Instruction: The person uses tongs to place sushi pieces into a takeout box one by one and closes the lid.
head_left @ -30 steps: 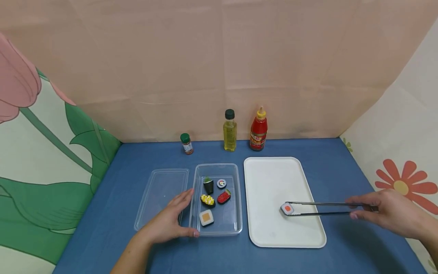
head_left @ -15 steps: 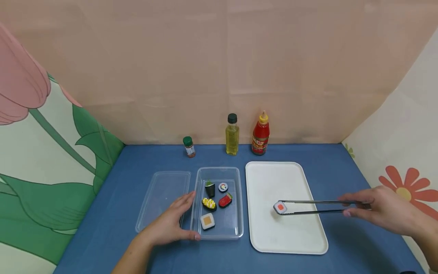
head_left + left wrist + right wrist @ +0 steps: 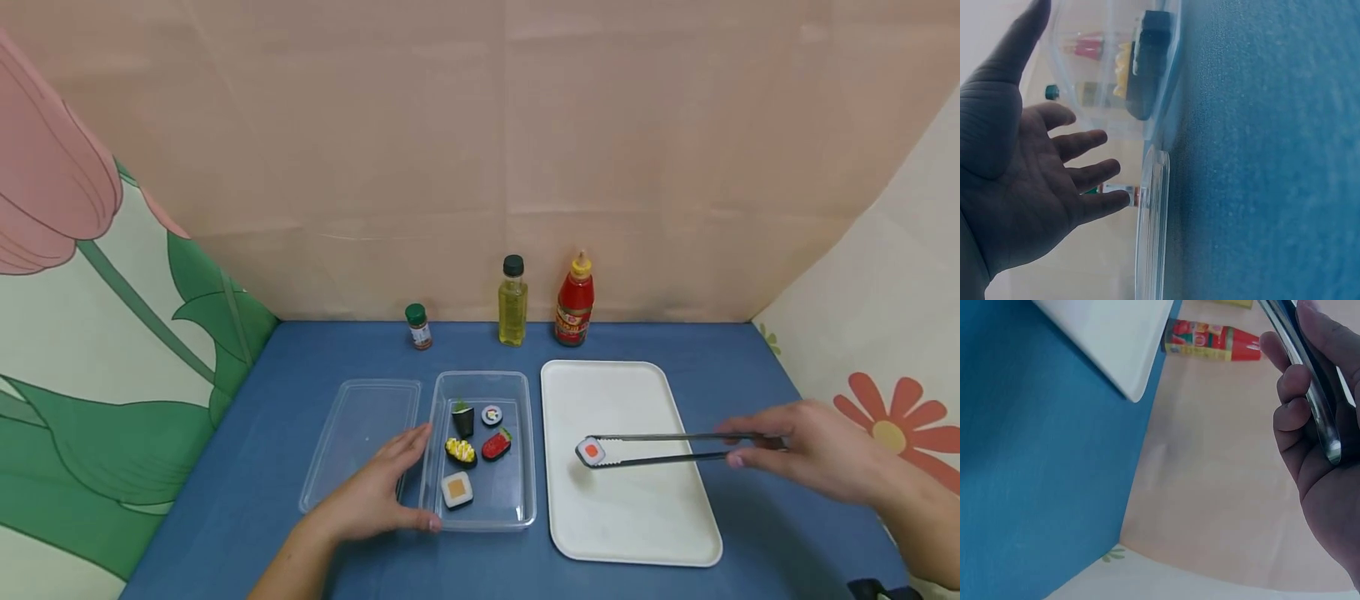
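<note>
- Hovering above the white tray, one salmon roll is pinched in metal tongs gripped by the right hand.
- The clear container, with five sushi pieces counted inside, is touched by the flat, relaxed left hand.
- Three bottles are lined along the bench's far edge.

- A spice jar with a green cap stands at the back of the blue table.
- An oil bottle with a dark cap stands to its right — well apart from the jar.
- A red sauce bottle with a yellow nozzle stands just beside the oil.
- A peach cloth backdrop hangs behind; flower-printed panels flank both sides.
</note>
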Demonstrator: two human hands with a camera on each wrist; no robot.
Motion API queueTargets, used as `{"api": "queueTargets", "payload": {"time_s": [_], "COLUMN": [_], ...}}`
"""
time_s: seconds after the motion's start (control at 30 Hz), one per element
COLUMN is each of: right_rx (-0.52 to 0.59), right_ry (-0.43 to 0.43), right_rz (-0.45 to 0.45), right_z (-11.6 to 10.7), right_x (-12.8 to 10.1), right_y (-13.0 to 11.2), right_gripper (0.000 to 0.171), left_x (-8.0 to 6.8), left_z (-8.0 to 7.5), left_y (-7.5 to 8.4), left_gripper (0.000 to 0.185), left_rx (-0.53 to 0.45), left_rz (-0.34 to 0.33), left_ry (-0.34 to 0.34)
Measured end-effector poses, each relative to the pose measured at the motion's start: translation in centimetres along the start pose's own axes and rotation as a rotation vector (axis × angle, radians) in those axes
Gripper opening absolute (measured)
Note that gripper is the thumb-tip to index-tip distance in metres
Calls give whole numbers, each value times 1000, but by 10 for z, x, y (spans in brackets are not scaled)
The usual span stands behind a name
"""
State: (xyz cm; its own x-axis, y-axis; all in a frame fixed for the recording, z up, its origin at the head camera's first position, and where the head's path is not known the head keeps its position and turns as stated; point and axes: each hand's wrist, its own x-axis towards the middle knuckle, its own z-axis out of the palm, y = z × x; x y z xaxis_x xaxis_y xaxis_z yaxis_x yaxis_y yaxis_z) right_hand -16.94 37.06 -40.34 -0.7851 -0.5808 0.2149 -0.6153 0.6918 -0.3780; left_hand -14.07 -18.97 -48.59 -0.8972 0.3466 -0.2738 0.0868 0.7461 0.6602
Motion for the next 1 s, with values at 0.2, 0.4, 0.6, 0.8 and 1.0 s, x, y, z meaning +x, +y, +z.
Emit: {"api": "queueTargets", "payload": {"time_s": [0.2,0.4,0.6,0.8,1.0], "right_rx": [17,62,97,114,145], "right_ry": [-46,-57,-48,-40,-72], "right_rz": [0,-36,-70,-117,-123], "right_z": [0,2,3,6,8], "right_x": [12,24,37,47,56], "right_y": [-6,-9,-12,-16,-22], "right_gripper": [34,34,36,36,34], "left_x": [1,3,3,3,2], "left_z": [0,0,0,0,1], "left_y": [0,1,1,0,0], "left_gripper": [125,124,125,126,125], "left_rx": [-1,2,3,9,9], "left_rz": [1,0,-6,-4,1], "left_ry": [-6,-5,-5,-2,0]}}
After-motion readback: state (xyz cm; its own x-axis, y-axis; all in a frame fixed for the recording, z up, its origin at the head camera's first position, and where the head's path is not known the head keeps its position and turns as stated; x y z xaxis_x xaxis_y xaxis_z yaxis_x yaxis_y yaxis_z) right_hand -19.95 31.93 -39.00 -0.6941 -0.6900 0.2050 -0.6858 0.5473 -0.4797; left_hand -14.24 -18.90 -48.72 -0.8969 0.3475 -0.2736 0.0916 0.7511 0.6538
